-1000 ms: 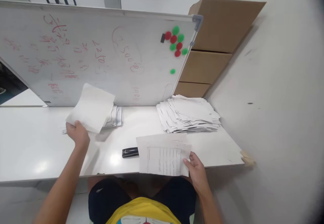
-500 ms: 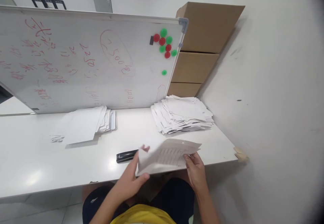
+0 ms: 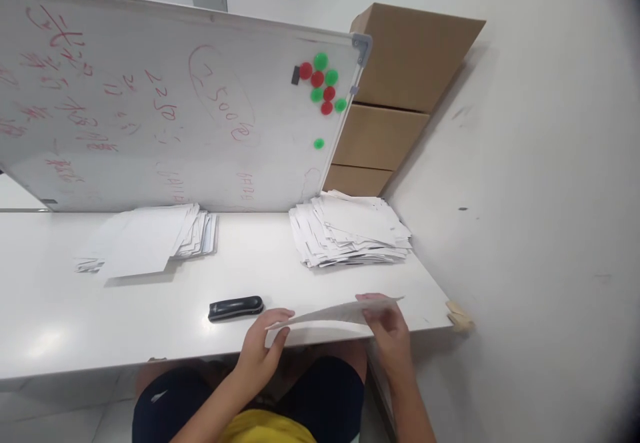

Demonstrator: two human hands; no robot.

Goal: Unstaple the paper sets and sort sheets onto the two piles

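Observation:
Several sheets or one sheet of white paper (image 3: pixel 334 311), I cannot tell which, is seen almost edge-on above the table's front edge. My right hand (image 3: pixel 391 336) grips its right end, thumb on the near side and fingertips over the far edge. At the left end, my left hand (image 3: pixel 261 349) has its fingers above and thumb below, with the paper's edge between them. Left of that hand, a black stapler (image 3: pixel 236 307) lies on the white table (image 3: pixel 255 256). The paper's printed side is turned out of view.
A loose paper stack (image 3: pixel 350 229) stands at the back right, another paper pile (image 3: pixel 150 236) at the back left. Behind them leans a whiteboard (image 3: pixel 275 163) with red writing and round magnets. Cardboard boxes (image 3: pixel 400 63) are stacked against the right wall (image 3: pixel 540 196).
The paper has tipped from showing its printed face to nearly edge-on. My left hand has come away from the stapler, which is now fully visible. The camera view has shifted slightly.

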